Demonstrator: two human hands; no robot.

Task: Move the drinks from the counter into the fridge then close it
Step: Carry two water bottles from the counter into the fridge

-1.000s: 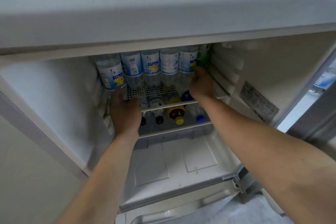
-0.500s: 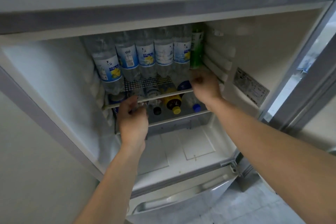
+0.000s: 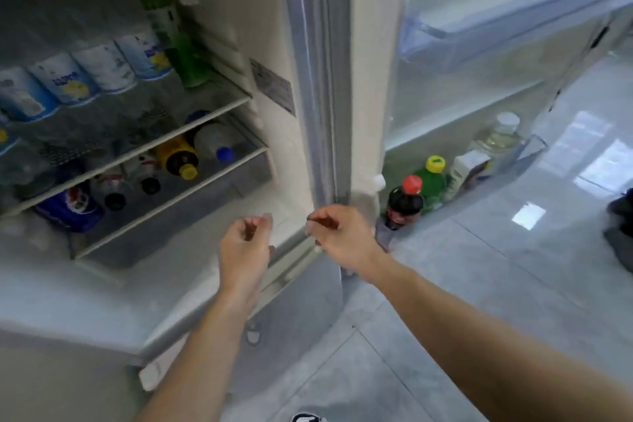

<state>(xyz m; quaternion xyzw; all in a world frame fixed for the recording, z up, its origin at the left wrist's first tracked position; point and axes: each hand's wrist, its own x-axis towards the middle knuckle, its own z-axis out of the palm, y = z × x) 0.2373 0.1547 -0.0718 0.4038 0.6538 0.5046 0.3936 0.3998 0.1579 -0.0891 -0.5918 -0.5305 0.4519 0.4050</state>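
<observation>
Fridge (image 3: 284, 55) open. Water bottles (image 3: 102, 67) standing on its upper shelf (image 3: 219, 106), green bottle (image 3: 186, 62) at the row's right end; more bottles (image 3: 178, 156) lying on the shelf below. Left hand (image 3: 245, 247) and right hand (image 3: 337, 233) loosely curled, empty, before the fridge's lower right corner. Door (image 3: 479, 44) swung wide, cola (image 3: 402, 202) in its bottom rack.

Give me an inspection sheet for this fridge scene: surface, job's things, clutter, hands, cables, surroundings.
Surface: fridge shelf, wire, loaded.
Job's things: water bottles and a green bottle standing on the shelf; more bottles lying below, one a yellow-capped bottle; fridge door open, cola bottle in its lower rack.
Clutter: nothing seen.
Hands: left hand and right hand loosely curled, holding nothing, outside the fridge.
Cables: nothing seen.
Surroundings: glossy tiled floor.
</observation>
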